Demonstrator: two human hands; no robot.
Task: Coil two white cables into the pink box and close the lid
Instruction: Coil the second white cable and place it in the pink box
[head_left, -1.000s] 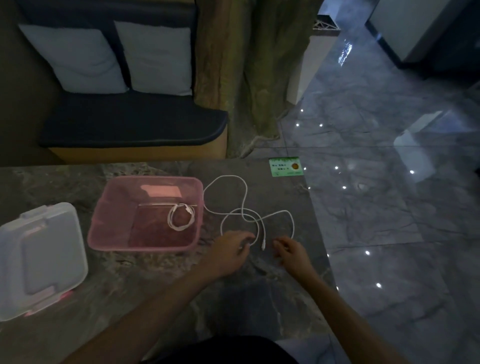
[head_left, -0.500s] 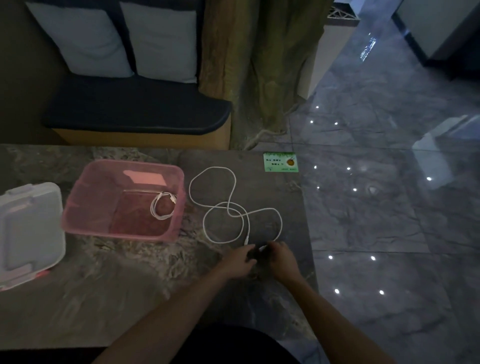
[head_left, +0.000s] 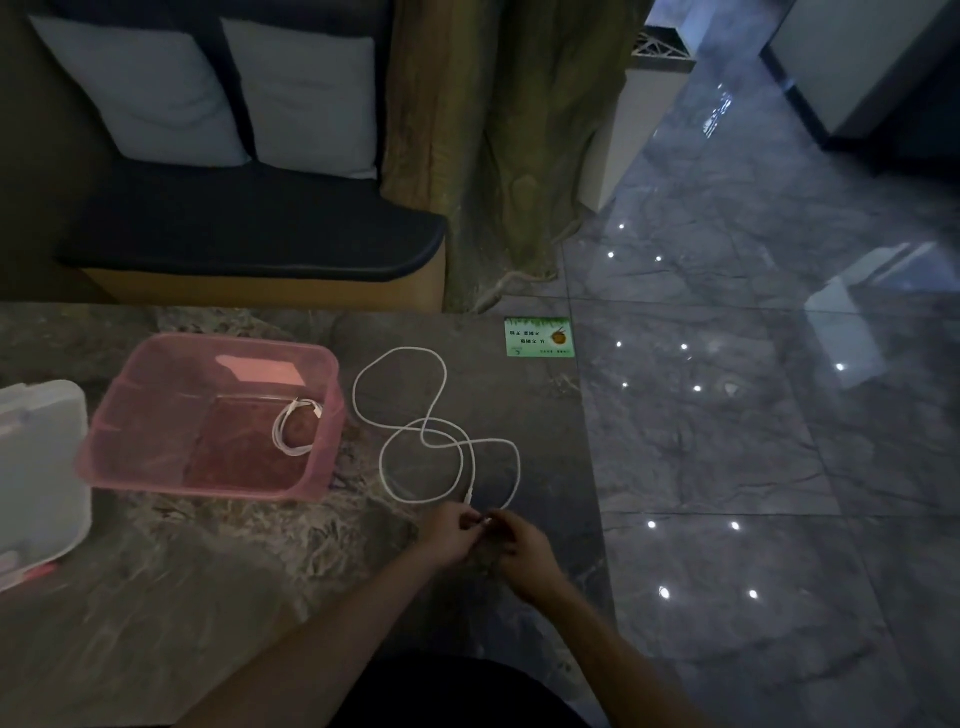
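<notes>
A translucent pink box (head_left: 119, 447) stands open on the dark marble table (head_left: 208, 571). One coiled white cable (head_left: 291, 428) lies inside it near its right wall. A second white cable (head_left: 415, 431) sprawls in loose loops on the table to the right of the box. My left hand (head_left: 449, 535) and my right hand (head_left: 524, 551) meet at the near ends of this loose cable, fingers pinched on the cable ends. The white lid (head_left: 36, 478) with a pink latch lies flat at the far left, partly cut off by the frame.
A green card (head_left: 539, 336) lies at the table's far right corner. The table's right edge drops to a glossy grey tiled floor (head_left: 753, 467). Behind the table are a dark bench with two pale cushions (head_left: 208, 98) and a tree-trunk-like column (head_left: 493, 156).
My hands came together at the loose cable's near ends and now pinch them. The view shifted so the box and lid sit further left.
</notes>
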